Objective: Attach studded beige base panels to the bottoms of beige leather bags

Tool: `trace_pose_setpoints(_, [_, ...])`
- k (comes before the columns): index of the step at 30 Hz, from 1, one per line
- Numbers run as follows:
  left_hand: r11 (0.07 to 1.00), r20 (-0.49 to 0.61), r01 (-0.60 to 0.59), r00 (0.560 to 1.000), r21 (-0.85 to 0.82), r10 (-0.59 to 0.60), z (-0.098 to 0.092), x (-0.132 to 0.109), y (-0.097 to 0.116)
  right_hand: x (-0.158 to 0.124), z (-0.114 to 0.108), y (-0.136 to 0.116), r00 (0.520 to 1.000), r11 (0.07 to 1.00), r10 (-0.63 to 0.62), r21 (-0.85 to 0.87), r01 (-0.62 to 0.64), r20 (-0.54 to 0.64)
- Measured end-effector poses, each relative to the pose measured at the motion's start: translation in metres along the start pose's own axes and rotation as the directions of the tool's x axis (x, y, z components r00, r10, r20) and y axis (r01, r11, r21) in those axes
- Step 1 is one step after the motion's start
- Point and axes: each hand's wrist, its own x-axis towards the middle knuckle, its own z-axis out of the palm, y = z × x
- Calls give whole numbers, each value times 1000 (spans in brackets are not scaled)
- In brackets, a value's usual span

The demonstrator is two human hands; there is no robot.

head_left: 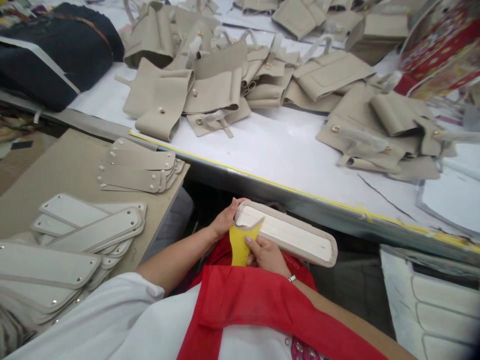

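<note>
Beige faux-leather panel, long with rounded ends and a pale white inner face turned up, sits low in the middle of the frame, just under the table edge and over the person's lap. The left hand is wrapped around its left end, fingers curled over the rim, so that's a firm closed hold. The right hand is pinching a yellow scraper, thumb on top, with the scraper's pointed tip lying on the white face near that same left end. Both hands are pretty much touching each other there.

Right below them is a red apron over a white shirt, and there's a small bracelet on the right wrist.

Over on the lower left, a tan board carries stacks of studded strips, fanned out, with a second smaller stack further up by the board's corner.

Across the top half runs a white table with yellow tape along its near edge, littered with folded beige bag pieces with little gold snaps. Dark fabric is bunched in the upper left corner, something red and patterned fills the upper right, and white stitched sheets lie at lower right.
</note>
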Motion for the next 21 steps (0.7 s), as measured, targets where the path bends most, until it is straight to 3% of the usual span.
trace_pose_setpoints(8, [978,-29,32,999,205,-26,7,2,11,-2,-7,-7,999,998,45,-36,-46,-16])
trace_pose_setpoints(21, [933,-155,-33,984,358,94,22,4,2,-8,-9,7,996,994,48,103,-41,-74])
